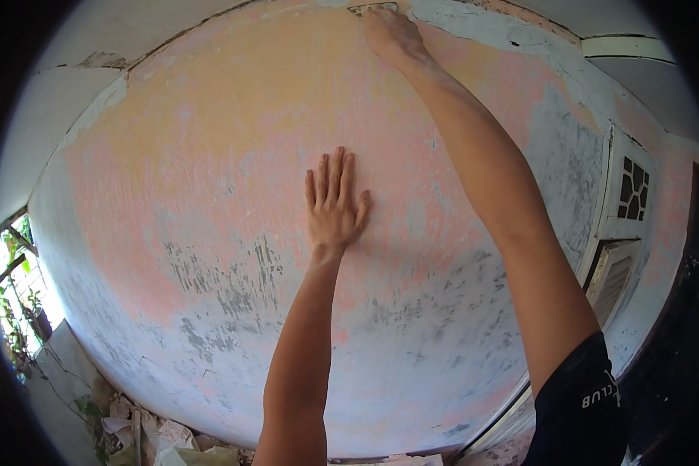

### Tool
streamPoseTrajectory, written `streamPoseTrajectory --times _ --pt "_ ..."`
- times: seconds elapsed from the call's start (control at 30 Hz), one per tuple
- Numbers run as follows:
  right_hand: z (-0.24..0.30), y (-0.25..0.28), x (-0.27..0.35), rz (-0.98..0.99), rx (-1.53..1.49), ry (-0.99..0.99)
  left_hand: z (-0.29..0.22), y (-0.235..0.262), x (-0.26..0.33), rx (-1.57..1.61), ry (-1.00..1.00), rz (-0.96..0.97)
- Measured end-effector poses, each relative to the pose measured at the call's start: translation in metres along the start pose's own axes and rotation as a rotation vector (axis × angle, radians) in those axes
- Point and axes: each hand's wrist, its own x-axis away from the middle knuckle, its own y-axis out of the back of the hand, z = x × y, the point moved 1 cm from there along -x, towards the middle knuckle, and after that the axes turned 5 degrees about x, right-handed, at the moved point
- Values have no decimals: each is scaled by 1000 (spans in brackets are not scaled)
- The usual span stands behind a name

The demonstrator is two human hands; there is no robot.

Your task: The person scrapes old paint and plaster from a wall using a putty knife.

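My left hand (334, 203) lies flat against the wall (233, 167), fingers stretched upward and thumb out to the side. High up at the top edge of the view, my right hand (392, 35) is closed round a flat scraper (373, 8), held against the wall near the ceiling. Only a thin strip of the scraper shows; my fingers hide part of it. Patches of worn yellow, pink and grey-white paint cover the wall. Close to the scraper, a ragged edge of pale coating (450, 27) runs off to the right.
A white door (598, 268) with a patterned vent panel (634, 189) stands at the right. At the far left is a barred window opening (19, 287) with plants. Crumpled sheets and rubble (171, 446) lie along the wall's foot at lower left.
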Motion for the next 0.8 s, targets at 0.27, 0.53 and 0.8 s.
streamPoseTrajectory --times 0.27,0.53,0.8 --pt "-7 -6 -20 -3 11 44 -5 1 0 13 -4 -10" --pt "-21 -50 -48 -224 -503 -136 -5 -1 0 -4 -1 0" --pt "-7 -38 -28 3 -706 -191 5 3 6 -34 20 15"
